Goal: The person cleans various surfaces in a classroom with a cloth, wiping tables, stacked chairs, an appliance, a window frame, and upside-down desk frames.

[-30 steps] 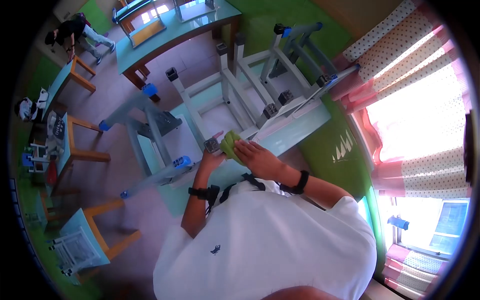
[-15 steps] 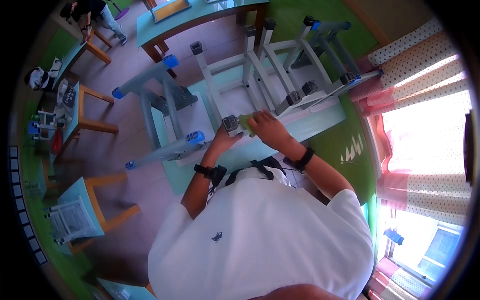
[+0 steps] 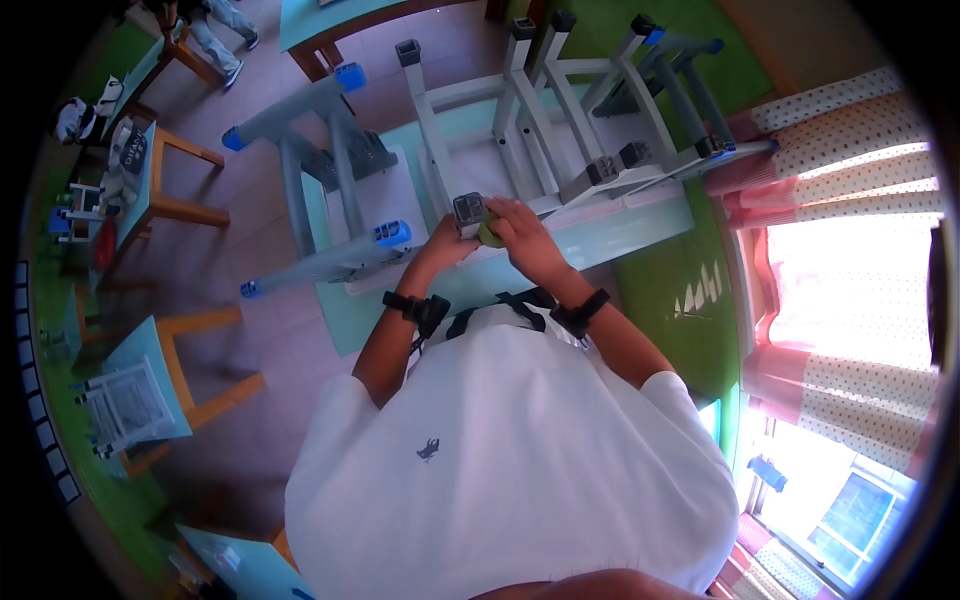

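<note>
Upturned on a light-blue table (image 3: 640, 228) is a white stool (image 3: 432, 150), its legs pointing up with dark caps on the ends. My left hand (image 3: 447, 246) is closed around the nearest leg, just under its dark cap (image 3: 468, 208). In my right hand (image 3: 526, 238) is a small green cloth or sponge (image 3: 490, 233), pressed against the side of that same leg. The fingers partly cover it. To the left lies a grey stool (image 3: 345, 175) with blue foot caps, also upturned.
More upturned stools (image 3: 655, 120) crowd the table's right part. Curtains (image 3: 840, 160) and a bright window stand at the right. Other tables (image 3: 155, 190) line the left side, one holding a white stool (image 3: 125, 405). A person (image 3: 215, 45) stands at far upper left.
My view has shifted slightly, showing less of the far table. My right hand has come closer to the leg with the green piece, now against its side. The left hand keeps its grip.
</note>
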A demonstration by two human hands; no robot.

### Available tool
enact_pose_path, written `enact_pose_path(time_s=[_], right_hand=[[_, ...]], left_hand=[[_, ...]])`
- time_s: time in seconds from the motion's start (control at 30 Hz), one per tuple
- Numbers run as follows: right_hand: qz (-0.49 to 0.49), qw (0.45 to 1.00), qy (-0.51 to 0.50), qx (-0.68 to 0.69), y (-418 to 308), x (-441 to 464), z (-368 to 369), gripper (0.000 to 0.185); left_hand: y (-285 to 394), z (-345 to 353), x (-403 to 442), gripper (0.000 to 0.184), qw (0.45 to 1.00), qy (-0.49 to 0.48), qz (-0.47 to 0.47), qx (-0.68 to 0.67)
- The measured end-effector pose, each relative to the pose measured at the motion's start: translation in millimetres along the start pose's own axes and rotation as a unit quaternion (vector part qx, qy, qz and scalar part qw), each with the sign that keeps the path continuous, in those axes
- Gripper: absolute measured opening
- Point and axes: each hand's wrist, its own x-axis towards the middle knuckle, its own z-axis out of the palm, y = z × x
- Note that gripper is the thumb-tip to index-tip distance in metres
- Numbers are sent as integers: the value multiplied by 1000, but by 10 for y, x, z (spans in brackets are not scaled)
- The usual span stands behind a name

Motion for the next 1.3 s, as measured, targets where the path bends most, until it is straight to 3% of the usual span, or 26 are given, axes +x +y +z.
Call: enact_pose_path(time_s=[0.1, 0.2, 0.4, 0.47, 0.5, 0.53, 0.57, 0.6, 0.67, 0.73, 0.8, 0.83, 0.87, 0.93, 1.0, 1.07, 1.17, 1.23, 1.3], right_hand=[[62, 998, -14, 9, 165, -102, -203, 25], [83, 996, 0, 19, 266, -159, -307, 25], [101, 994, 37, 24, 54, 46, -228, 35], [186, 964, 17, 189, 68, 151, -192, 31], [183, 964, 17, 190, 53, 255, -224, 31], [239, 933, 34, 266, 7, 383, -275, 27], [293, 893, 50, 339, -10, 472, -281, 23], [292, 892, 48, 341, 47, 534, -223, 23], [226, 891, 45, 391, 182, 658, -78, 16], [243, 876, 14, 417, 241, 707, -71, 19], [248, 862, -49, 440, 301, 787, -64, 22], [188, 865, -16, 465, 310, 804, -9, 24], [188, 864, -19, 467, 329, 821, 77, 24], [7, 947, 8, 321, 352, 881, 225, 26], [58, 950, -6, 307, 372, 925, 308, 28], [105, 950, -22, 293, 410, 1056, 364, 30], [86, 946, -58, 307, 471, 1333, 403, 36], [170, 928, -144, 299, 484, 1502, 360, 40], [151, 952, -100, 248, 525, 1612, 479, 41]], left_hand=[[174, 25, -33, 41, 996, 14, -78, -34], [11, 54, 11, 38, 999, 41, 4, 1], [-47, 56, 37, 38, 999, 18, -23, -40], [-38, 72, 19, 38, 999, 38, 16, -24], [-32, 79, 31, 37, 997, 55, 60, -10], [36, 62, 18, 37, 997, 58, 58, -9], [101, 34, -7, 41, 999, 29, -1, -43], [149, 8, -16, 45, 995, 0, -59, -76], [-54, 10, 70, 47, 997, 3, -43, -61], [-366, 103, 98, 50, 998, 4, -32, -47], [-577, 175, 179, 53, 995, 99, 26, -15], [-421, 146, 151, 53, 994, 102, 25, -16], [-267, 108, 114, 54, 996, 79, 22, -21], [-193, 76, 87, 54, 998, 55, 18, -28], [-157, 28, 101, 55, 999, -6, -46, -3], [-106, 46, 73, 55, 999, 25, -27, -2], [-331, 121, 120, 55, 998, 53, -23, -6], [-368, 115, 156, 54, 998, 52, -32, -7], [-350, 118, 151, 53, 998, 30, -46, -21]])
